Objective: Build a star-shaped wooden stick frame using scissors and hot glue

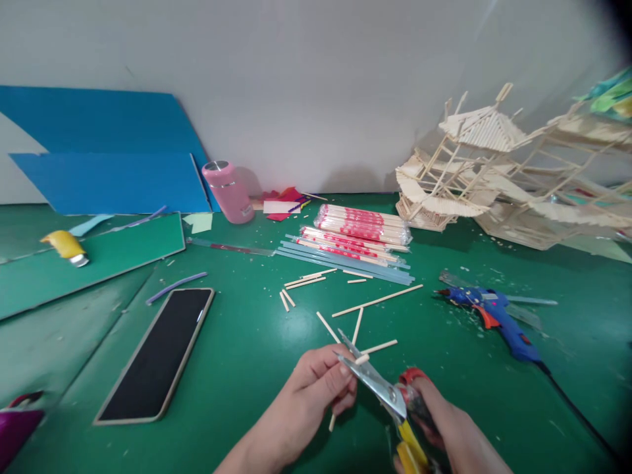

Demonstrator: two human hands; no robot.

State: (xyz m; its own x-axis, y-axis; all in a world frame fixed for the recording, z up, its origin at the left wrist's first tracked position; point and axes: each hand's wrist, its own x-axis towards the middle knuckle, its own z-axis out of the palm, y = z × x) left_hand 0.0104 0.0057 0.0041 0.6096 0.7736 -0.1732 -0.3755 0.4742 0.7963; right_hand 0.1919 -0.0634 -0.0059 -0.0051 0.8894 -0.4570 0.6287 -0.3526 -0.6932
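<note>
Between the thumb and fingers of my left hand (311,395) is a thin wooden stick (332,422); its lower end pokes out beneath the hand. My right hand (447,418) grips a pair of scissors (379,385) with red and yellow handles. The parted blades reach to my left fingertips, around a pale stick end (362,359); whether they touch it I cannot tell. Just beyond the blades, loose stick pieces (357,326) lie on the green table. A longer stick (378,301) and several short cut pieces (305,282) lie farther back.
Wrapped stick bundles (363,224) and translucent glue sticks (345,260) lie at the back. A blue glue gun (498,316) with a cord is at right, before a stick-built model (459,171). Leftward are a phone (158,355), pink flask (230,191) and yellow-handled tool (66,245).
</note>
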